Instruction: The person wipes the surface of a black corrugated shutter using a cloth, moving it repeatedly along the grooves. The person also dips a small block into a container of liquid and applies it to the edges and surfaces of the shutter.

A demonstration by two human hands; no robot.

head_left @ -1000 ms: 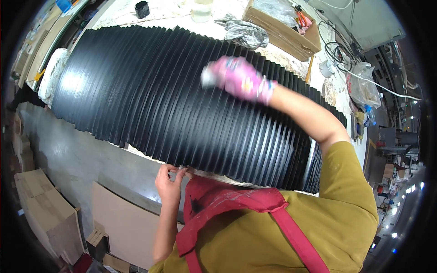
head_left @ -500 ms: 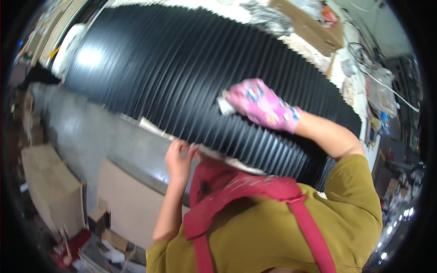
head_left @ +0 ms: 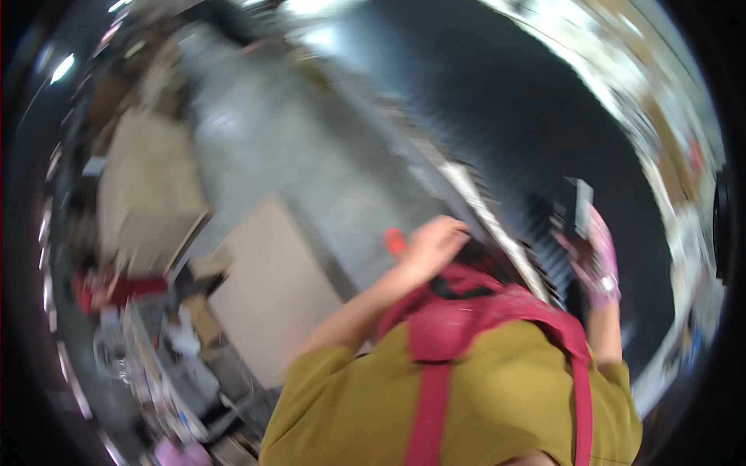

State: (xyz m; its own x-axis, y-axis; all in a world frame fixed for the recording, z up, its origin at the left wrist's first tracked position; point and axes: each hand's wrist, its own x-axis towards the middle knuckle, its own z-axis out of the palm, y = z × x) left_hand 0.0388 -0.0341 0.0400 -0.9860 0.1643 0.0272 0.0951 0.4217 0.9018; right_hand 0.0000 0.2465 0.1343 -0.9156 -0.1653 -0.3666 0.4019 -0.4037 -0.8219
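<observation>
My left hand (head_left: 437, 247), bare, is closed beside the near edge of the black ridged sheet and in front of my apron. A small red-orange piece (head_left: 395, 242) sticks out on its left side, and something black shows at its fingers; blur hides what it grips. My right hand (head_left: 597, 256), in a pink patterned glove, is over the black ridged sheet (head_left: 497, 116). It is closed on a small block (head_left: 581, 208) with a pale side and a dark side. The sheet's ridges are smeared by motion.
A pale strip (head_left: 497, 221) runs along the work surface's near edge. On the floor to the left are a large cardboard box (head_left: 148, 194), a flat brown board (head_left: 268, 295) and a grey bin (head_left: 190, 380) of scraps. A blurred brown carton (head_left: 660, 132) lies along the far side.
The view has swung left, so the sheet now sits to the right and more floor shows. My right hand has turned, tipping the block up. The red-orange piece at my left hand shows more.
</observation>
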